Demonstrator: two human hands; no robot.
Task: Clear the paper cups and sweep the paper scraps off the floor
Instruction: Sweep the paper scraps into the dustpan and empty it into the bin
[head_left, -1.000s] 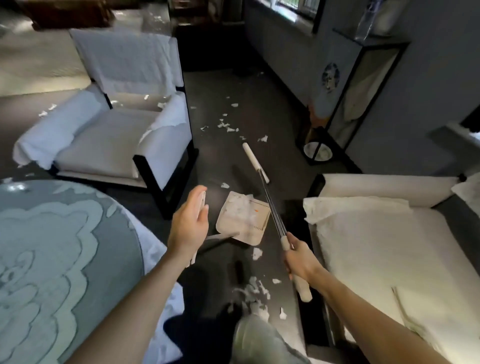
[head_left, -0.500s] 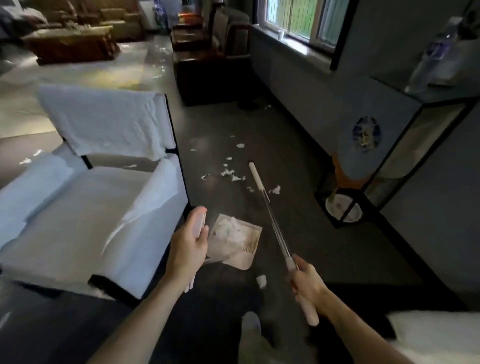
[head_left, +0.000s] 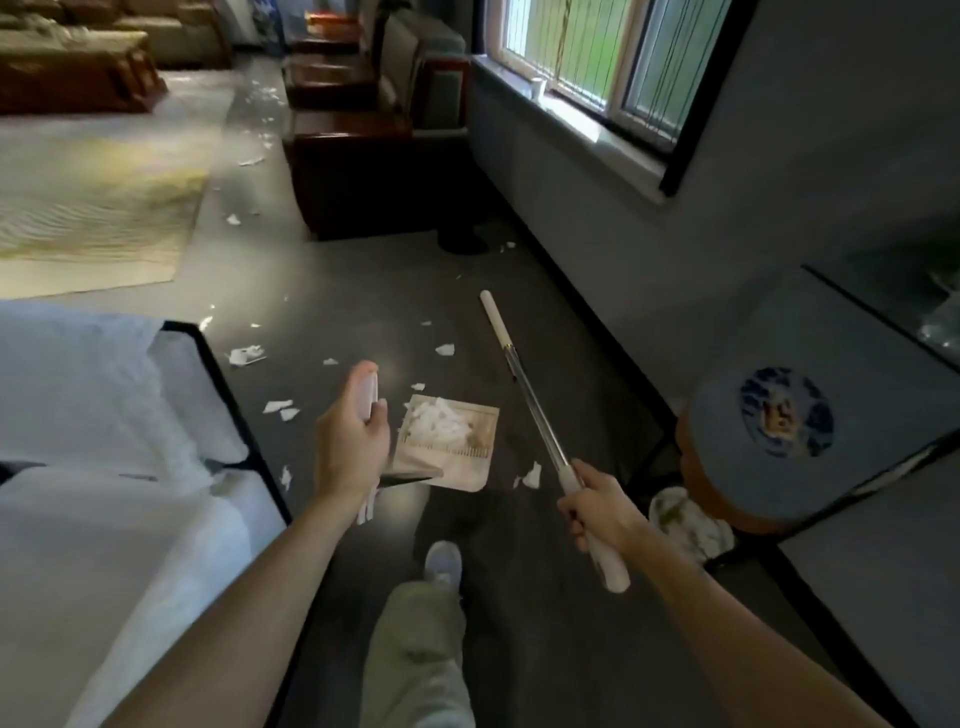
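White paper scraps (head_left: 248, 355) litter the dark floor (head_left: 363, 280); more fill the beige dustpan (head_left: 448, 468).

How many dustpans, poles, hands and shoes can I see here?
dustpan: 1
pole: 1
hands: 2, left hand and right hand
shoe: 1
Total: 5

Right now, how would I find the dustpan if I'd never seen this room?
Find the white-covered armchair at the left. Just right of it, beyond the left hand, is the dustpan. It is the only flat beige tray, heaped with white paper scraps.
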